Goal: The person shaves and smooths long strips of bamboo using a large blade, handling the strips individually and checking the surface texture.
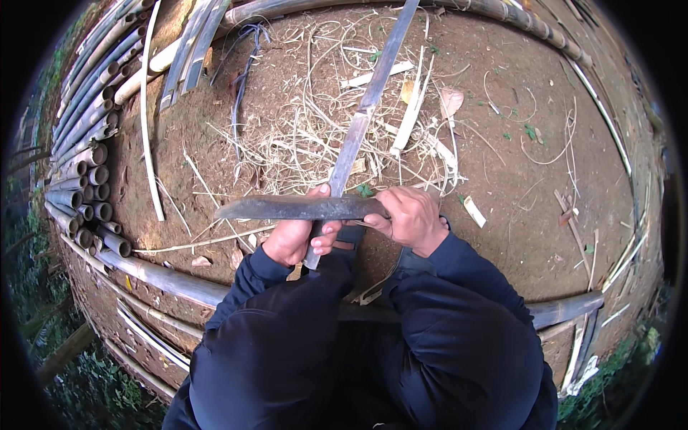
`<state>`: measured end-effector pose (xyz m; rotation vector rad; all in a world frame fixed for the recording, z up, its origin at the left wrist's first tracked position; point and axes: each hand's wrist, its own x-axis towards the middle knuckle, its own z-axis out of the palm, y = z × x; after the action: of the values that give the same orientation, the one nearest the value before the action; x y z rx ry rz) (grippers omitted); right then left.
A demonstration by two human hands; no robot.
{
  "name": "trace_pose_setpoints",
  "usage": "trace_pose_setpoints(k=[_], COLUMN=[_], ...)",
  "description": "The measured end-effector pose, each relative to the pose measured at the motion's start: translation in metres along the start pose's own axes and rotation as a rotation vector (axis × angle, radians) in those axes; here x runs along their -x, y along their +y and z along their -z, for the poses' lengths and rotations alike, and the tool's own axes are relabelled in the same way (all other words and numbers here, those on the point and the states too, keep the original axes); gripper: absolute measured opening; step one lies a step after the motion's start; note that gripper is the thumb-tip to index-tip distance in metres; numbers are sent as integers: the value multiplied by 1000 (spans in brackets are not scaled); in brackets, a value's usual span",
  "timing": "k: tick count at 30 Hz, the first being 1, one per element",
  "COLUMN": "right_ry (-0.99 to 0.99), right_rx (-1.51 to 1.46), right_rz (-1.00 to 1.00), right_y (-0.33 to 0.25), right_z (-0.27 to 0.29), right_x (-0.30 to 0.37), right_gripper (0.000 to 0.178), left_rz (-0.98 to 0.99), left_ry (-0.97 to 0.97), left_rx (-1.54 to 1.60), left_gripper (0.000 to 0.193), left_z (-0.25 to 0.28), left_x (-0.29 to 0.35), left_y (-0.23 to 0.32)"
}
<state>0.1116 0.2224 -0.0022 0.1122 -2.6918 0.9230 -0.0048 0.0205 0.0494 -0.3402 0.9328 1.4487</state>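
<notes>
A long, narrow bamboo strip (364, 115) runs from my lap away to the far edge of the view. My left hand (290, 240) is closed round its near part, with the short end sticking out below the fingers. Across the strip, roughly level, lies a machete (287, 208) with a dark, worn blade whose tip points left. My right hand (412, 215) grips the machete at its right end, and the fingers hide most of the handle. The blade covers part of the left hand. Whether its edge touches the strip I cannot tell.
Pale bamboo shavings (287, 147) lie heaped on the bare soil ahead. Stacked bamboo poles (93, 172) stand at the left, near some split bamboo pieces (193, 50). One pole (168, 279) lies at the near left. A dry leaf (450, 102) rests right of the shavings.
</notes>
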Motion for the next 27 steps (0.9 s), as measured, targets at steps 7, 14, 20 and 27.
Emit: trace_pose_setpoints(k=[7,14,20,27], right_ry=[102,87,104,53], right_rx=[25,122,172,181], right_rz=[-223,-204,136,-158], right_y=[38,78,36,65], right_z=[0,8,-4,-7], right_x=[-18,-25,-32,-38], right_gripper=[45,43,52,55], left_rz=[4,68,59,49], left_ry=[-13,46,80,66], left_rx=[-22,27,11,55], left_gripper=[23,34,32,33], left_z=[8,25,30,36], left_x=[5,17,24,20], left_y=[-2,2,5,4])
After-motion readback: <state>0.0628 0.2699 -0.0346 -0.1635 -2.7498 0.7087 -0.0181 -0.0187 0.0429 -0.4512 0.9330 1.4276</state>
